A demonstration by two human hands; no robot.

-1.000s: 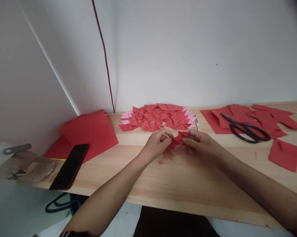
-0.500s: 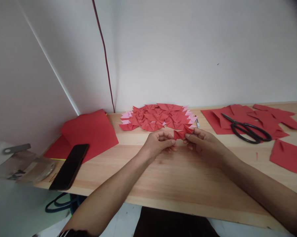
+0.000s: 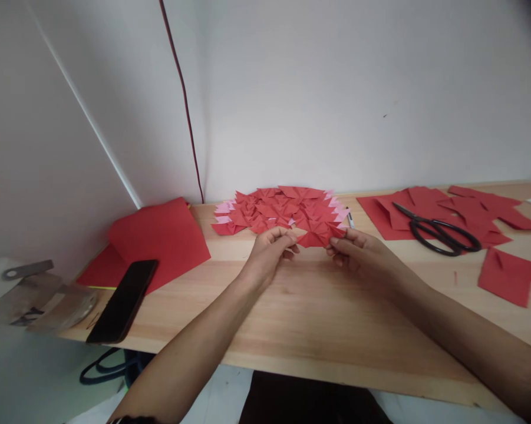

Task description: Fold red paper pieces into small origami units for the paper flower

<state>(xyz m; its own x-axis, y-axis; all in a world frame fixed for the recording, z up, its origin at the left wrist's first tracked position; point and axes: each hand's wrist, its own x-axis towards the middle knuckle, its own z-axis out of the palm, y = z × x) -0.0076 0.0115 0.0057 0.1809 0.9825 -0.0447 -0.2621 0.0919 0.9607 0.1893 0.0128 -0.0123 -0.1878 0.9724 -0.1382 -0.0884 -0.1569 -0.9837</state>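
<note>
A small folded red paper piece with pointed ends is stretched between my two hands, just above the wooden table. My left hand has thumb and fingers pinched at its left tip. The right end is gripped between the thumb and fingers of my right hand. Directly behind the held piece lies a heap of similar folded red papers, with pink folded papers showing at its sides. My fingers partly cover the front of that heap.
Black-handled scissors lie on red paper sheets at the right, near a loose red scrap. A pen is beside the heap. Leftward are large red sheets, a black phone and a clear plastic bag.
My left hand has moved left, away from the right hand. The folded paper piece now shows wider between them, while the right hand stays nearly in place.
</note>
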